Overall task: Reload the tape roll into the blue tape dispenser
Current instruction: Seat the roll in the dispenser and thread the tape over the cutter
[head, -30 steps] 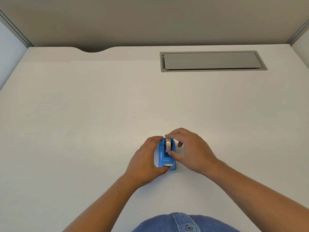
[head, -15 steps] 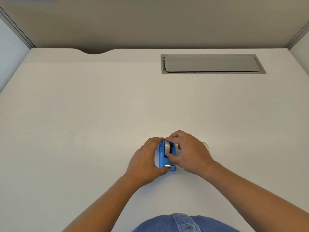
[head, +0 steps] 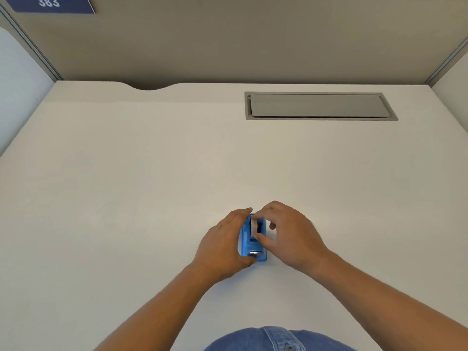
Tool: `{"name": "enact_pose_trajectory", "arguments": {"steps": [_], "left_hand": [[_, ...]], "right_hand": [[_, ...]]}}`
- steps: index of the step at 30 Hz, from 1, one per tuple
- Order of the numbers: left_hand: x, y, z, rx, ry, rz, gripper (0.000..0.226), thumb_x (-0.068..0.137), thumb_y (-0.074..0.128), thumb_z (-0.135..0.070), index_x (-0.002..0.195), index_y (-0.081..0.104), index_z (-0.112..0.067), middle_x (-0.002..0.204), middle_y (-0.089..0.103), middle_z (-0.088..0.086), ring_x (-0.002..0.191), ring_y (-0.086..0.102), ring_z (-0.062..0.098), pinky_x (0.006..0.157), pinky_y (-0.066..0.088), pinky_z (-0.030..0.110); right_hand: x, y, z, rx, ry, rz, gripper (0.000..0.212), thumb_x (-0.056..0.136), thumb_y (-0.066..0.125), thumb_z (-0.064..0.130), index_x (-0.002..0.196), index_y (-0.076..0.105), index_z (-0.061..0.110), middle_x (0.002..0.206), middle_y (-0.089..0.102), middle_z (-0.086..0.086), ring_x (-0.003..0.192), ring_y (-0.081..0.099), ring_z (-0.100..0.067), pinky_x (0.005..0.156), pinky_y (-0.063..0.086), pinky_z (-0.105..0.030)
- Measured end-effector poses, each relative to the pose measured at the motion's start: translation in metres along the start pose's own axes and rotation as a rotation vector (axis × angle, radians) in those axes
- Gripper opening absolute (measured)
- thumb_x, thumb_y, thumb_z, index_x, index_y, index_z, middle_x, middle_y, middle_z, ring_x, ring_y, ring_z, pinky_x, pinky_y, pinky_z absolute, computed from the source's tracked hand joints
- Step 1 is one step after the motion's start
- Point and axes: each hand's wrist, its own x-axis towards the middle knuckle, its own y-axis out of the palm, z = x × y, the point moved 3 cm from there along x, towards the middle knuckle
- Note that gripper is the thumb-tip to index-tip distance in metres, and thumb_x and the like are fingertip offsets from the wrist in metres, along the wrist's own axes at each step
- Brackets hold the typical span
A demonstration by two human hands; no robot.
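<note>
I see the blue tape dispenser (head: 247, 239) flat on the white counter (head: 152, 186), near edge, metal cutter facing me. Its well holds the tape roll (head: 253, 228) on edge. Left hand (head: 222, 245) grip clasps the dispenser's side; right hand (head: 288, 233) grip pinches the roll.

Both bare forearms reach forward and converge. The left hand (head: 222, 245) curls palm-inward, fingers extended forward and thumb tucked below, clasping the blue tape dispenser (head: 247, 245). The right hand (head: 291, 236) arches above, thumb and forefinger pinching the tape roll (head: 253, 228) between their tips.
</note>
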Motion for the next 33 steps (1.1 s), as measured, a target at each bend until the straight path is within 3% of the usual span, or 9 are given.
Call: {"name": "enact_pose_trajectory", "arguments": {"steps": [3,8,11,15,25,33], "left_hand": [[0.001,-0.001,-0.003,0.005,0.013,-0.014,0.098,0.064,0.083,-0.047,0.146,0.029,-0.033,0.147,0.042,-0.015,0.123,0.05,0.009,0.092,0.034,0.018],[0.002,-0.001,-0.007,0.083,0.004,-0.059,0.095,0.061,0.081,-0.053,0.141,0.033,-0.034,0.137,0.051,-0.015,0.11,0.058,0.011,0.083,0.037,0.02],[0.002,-0.001,-0.009,0.126,0.0,-0.083,0.086,0.058,0.079,-0.055,0.131,0.038,-0.036,0.126,0.057,-0.016,0.094,0.062,0.011,0.073,0.04,0.02],[0.002,0.0,-0.01,0.135,-0.016,-0.105,0.081,0.056,0.079,-0.057,0.124,0.04,-0.038,0.122,0.059,-0.017,0.088,0.063,0.01,0.069,0.039,0.02],[0.002,0.002,-0.009,0.111,-0.043,-0.098,0.085,0.053,0.078,-0.059,0.126,0.038,-0.04,0.122,0.058,-0.018,0.091,0.062,0.009,0.069,0.04,0.02],[0.002,0.002,-0.008,0.168,-0.007,-0.114,0.085,0.056,0.077,-0.061,0.13,0.041,-0.035,0.123,0.057,-0.016,0.088,0.063,0.011,0.069,0.045,0.023]], "right_hand": [[-0.001,0.0,0.005,-0.053,-0.03,-0.009,0.023,0.087,0.063,0.034,0.109,0.068,0.034,0.101,0.062,0.014,0.079,0.047,-0.001,0.06,0.03,-0.007],[0.004,-0.003,0.009,-0.106,-0.015,-0.01,0.026,0.085,0.064,0.034,0.11,0.068,0.032,0.101,0.063,0.012,0.091,0.056,-0.01,0.07,0.047,-0.026],[0.006,-0.004,0.011,-0.125,-0.005,-0.023,0.022,0.086,0.064,0.036,0.105,0.07,0.029,0.1,0.065,0.011,0.09,0.058,-0.011,0.07,0.048,-0.026],[0.008,-0.006,0.014,-0.135,0.02,-0.034,0.016,0.087,0.062,0.035,0.099,0.071,0.028,0.098,0.066,0.012,0.089,0.058,-0.012,0.07,0.048,-0.027],[0.015,-0.005,0.017,-0.215,0.03,0.008,0.019,0.096,0.047,0.025,0.096,0.066,0.022,0.097,0.062,0.005,0.088,0.056,-0.016,0.07,0.05,-0.033],[-0.003,-0.004,0.012,-0.187,0.006,-0.009,0.013,0.097,0.049,0.027,0.09,0.06,0.025,0.091,0.06,0.008,0.079,0.052,-0.014,0.063,0.04,-0.026]]}}
